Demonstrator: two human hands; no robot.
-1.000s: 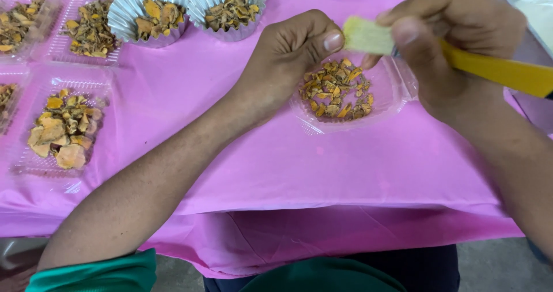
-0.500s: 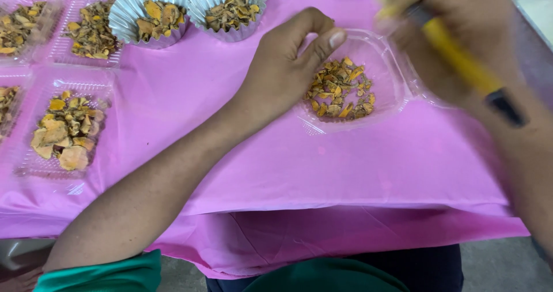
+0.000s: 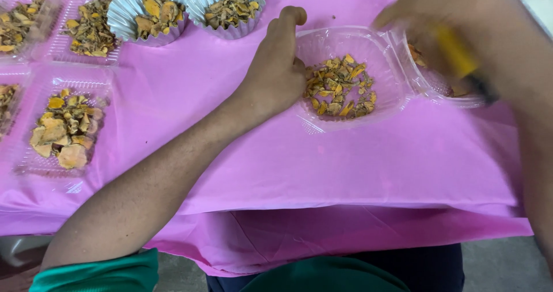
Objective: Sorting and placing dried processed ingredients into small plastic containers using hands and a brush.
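Covering the bench [image 3: 322, 171] in pink sheeting, with trays and foil cups [image 3: 151, 10] of orange-brown pieces far left. Steadying the clear plastic tray [image 3: 345, 78] of chopped pieces at centre: left hand [image 3: 276, 73], loosely curled against its left rim. Now swung rightward over the second tray [image 3: 443, 84], blurred: right hand [image 3: 461, 32], closed around a yellow-handled tool [image 3: 455, 53]; pale piece held a second ago no longer seen.

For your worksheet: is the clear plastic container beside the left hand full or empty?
Partly filled: the clear plastic container holds a shallow layer of orange-brown pieces.
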